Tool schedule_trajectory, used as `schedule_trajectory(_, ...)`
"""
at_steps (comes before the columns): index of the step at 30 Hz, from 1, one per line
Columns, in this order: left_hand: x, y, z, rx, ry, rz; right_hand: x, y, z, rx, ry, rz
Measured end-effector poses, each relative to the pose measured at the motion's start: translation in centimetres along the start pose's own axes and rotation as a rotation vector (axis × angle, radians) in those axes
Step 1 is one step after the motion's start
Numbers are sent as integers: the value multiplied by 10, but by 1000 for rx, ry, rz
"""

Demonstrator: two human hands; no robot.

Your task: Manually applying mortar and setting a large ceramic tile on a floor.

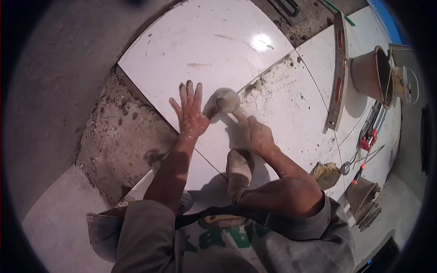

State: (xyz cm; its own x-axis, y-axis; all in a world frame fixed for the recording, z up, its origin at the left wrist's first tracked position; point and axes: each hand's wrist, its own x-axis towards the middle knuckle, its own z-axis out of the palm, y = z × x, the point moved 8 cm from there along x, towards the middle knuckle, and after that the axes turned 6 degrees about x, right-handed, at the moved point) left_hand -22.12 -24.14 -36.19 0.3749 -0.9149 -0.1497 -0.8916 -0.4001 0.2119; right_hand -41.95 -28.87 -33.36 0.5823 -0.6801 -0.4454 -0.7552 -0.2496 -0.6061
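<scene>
We see right hand wrapped round mallet handle, head just beyond fingers; likely head-heavy, best held low. Left hand's fingers spread wide over glossy white floor tile: probably stiff, slick, brittle.

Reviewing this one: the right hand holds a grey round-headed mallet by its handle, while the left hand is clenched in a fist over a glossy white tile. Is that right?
Not quite: the left hand isn't clenched; the head view shows it open, fingers spread, over the glossy white tile. The right hand does hold the grey round-headed mallet by its handle.
</scene>
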Motion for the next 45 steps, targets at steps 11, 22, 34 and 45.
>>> schedule_trajectory(11, -63, -44, -2, -162, -6, -174, -7, 13, 10, 42, -29, -26)
schedule_trajectory(22, -81, -55, -1, -103, 78, -265, -9, -29, 7, -31, -97, -176)
schedule_trajectory(34, -75, -55, 4, -66, 27, -276, -24, -59, -21, 205, 74, -363)
schedule_trajectory(45, -70, -45, -16, 33, 78, -214, -34, -5, 16, 32, -52, -138)
